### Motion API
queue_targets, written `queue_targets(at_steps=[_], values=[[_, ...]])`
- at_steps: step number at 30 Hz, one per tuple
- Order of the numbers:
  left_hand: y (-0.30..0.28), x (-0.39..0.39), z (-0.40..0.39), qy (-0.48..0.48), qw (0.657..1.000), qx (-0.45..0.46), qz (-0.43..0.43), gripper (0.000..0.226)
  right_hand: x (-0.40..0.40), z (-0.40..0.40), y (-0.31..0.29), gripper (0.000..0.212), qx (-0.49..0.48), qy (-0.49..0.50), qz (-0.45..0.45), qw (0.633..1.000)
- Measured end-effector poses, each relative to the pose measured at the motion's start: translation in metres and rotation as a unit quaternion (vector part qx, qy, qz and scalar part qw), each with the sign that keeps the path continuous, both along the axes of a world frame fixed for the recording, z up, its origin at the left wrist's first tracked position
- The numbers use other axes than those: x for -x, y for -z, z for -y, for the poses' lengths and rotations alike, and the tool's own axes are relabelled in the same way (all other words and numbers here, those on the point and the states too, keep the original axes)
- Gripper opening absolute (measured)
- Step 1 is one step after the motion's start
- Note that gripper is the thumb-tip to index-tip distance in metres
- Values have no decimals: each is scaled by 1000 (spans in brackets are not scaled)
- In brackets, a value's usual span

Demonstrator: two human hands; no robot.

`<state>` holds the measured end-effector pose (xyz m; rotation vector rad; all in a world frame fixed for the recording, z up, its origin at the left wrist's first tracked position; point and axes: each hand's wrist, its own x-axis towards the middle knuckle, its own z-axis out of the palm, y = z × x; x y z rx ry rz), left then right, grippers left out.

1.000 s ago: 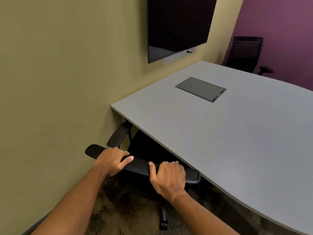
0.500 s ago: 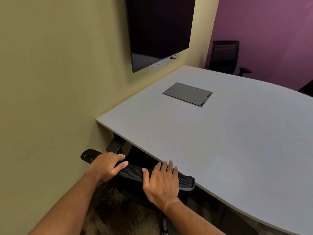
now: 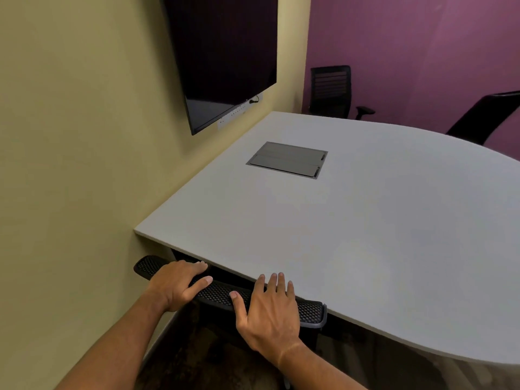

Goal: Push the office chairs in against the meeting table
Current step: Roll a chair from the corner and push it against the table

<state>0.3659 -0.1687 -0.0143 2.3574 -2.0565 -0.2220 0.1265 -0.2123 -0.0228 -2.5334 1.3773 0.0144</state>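
Observation:
A black mesh office chair (image 3: 309,311) stands tucked under the near left corner of the grey meeting table (image 3: 365,235); only the top of its backrest shows, right at the table's edge. My left hand (image 3: 180,285) lies over the left part of the backrest top, fingers reaching forward under the table edge, thumb on the near side. My right hand (image 3: 270,308) presses flat on the backrest further right, its straight fingertips touching the table edge. The seat and armrests are hidden beneath the table.
A yellow wall runs close along the left with a dark screen (image 3: 225,57) mounted on it. A grey cable box lid (image 3: 288,159) is set into the tabletop. Two more black chairs (image 3: 330,91) (image 3: 484,116) stand at the far side by the purple wall.
The chair has rolled forward under the table; its armrest and seat are now hidden. My right hand's fingers have straightened from a curled hold. Both hands moved forward with the backrest.

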Motion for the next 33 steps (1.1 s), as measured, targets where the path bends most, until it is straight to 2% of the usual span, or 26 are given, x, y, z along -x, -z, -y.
queue_targets(at_steps=[3, 7, 14, 24, 28, 33], values=[[1, -17, 12, 35, 999, 16, -7, 95, -16, 0, 4, 99, 4, 34, 5, 999], [3, -36, 27, 64, 997, 37, -11, 86, -35, 3, 6, 99, 27, 72, 21, 997], [4, -53, 32, 86, 995, 35, -36, 94, -51, 4, 7, 97, 56, 92, 28, 994], [1, -46, 27, 81, 994, 56, -37, 100, -47, 1, 5, 98, 60, 104, 56, 991], [-6, -34, 33, 116, 990, 69, -25, 104, -38, 9, 1, 97, 74, 95, 95, 988], [-20, 5, 56, 165, 980, 114, 19, 104, -14, 32, -12, 97, 116, 107, 87, 984]])
